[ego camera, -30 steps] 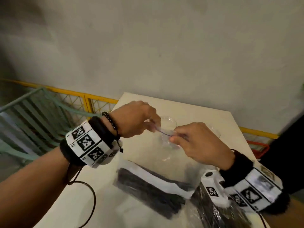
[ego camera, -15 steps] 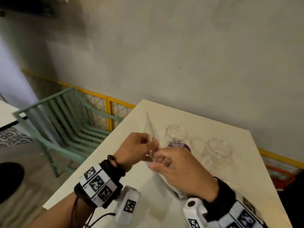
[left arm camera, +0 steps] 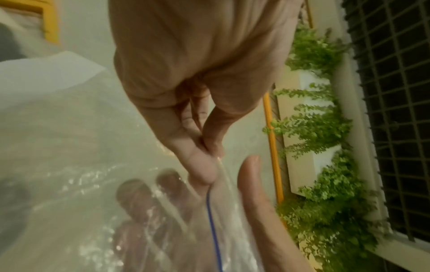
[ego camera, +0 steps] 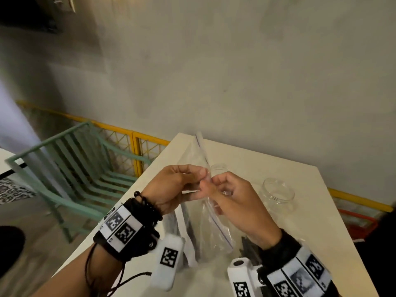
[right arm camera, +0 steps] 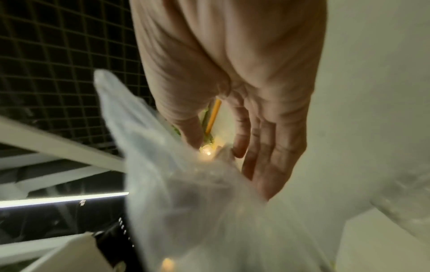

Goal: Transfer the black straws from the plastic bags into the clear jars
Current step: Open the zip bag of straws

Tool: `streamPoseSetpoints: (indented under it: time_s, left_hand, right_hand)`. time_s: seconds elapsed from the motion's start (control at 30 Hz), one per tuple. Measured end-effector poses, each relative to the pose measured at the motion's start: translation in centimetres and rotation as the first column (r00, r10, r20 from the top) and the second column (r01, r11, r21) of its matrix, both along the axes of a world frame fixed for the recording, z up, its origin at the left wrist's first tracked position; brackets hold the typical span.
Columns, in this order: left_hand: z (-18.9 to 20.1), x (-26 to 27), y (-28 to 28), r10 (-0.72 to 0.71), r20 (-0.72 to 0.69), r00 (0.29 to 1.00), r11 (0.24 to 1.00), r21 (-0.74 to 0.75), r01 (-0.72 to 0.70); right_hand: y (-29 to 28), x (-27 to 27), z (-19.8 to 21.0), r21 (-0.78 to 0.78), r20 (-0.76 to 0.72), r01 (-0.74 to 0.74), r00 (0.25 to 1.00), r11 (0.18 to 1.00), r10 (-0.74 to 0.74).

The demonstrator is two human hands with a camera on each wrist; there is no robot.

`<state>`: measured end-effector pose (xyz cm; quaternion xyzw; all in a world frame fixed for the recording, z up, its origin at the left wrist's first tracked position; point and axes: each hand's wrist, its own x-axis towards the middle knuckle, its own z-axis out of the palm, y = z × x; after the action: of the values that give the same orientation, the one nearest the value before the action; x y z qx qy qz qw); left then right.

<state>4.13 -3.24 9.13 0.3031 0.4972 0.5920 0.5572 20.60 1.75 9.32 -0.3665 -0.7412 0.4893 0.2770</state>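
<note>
A clear plastic zip bag (ego camera: 209, 224) with a blue seal line is held up above the cream table (ego camera: 306, 228). My left hand (ego camera: 177, 185) pinches its top edge between thumb and forefinger (left arm camera: 202, 165). My right hand (ego camera: 231, 196) pinches the same edge right beside it; its thumb and forefinger meet on the plastic bag (right arm camera: 186, 184). Black straws (ego camera: 248, 246) show low in the bag near my right wrist. Two clear jars stand behind the hands, one (ego camera: 219, 168) partly hidden by the bag, the other (ego camera: 277, 194) to the right.
A second bag with a white label and black straws (ego camera: 188, 228) lies under my left wrist. A green chair (ego camera: 70, 168) and a yellow railing (ego camera: 137, 144) are left of the table. A grey wall rises behind it.
Both hands have drawn closer together and nearer to me, lifting the bag's top upright. The head view has swung left, so the chair and both jars now show.
</note>
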Motion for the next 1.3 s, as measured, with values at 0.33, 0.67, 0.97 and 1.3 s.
streamPoseSetpoints:
  time_s: [0.33, 0.67, 0.97, 1.3]
  left_hand:
    - [-1.4, 0.8, 0.6, -0.055, -0.189, 0.98, 0.997, 0.036, 0.063]
    - [-2.8, 2.2, 0.8, 0.054, -0.059, 0.997, 0.995, 0.087, -0.048]
    - [-0.8, 1.4, 0.5, 0.145, -0.593, 0.792, 0.989, 0.113, -0.096]
    - [2.8, -3.7, 0.1, -0.094, -0.973, 0.209, 0.995, -0.085, 0.051]
  right_hand:
    - [1.3, 1.0, -0.1, -0.265, -0.091, -0.053, 0.995, 0.963, 0.03]
    - [1.1, 0.8, -1.3, -0.523, -0.251, 0.022, 0.952, 0.852, -0.178]
    - [2.2, 1.7, -1.2, 0.219, 0.122, 0.102, 0.984, 0.97, -0.131]
    - [5.9, 5.4, 1.9, 0.402, 0.524, 0.025, 0.813, 0.915, -0.253]
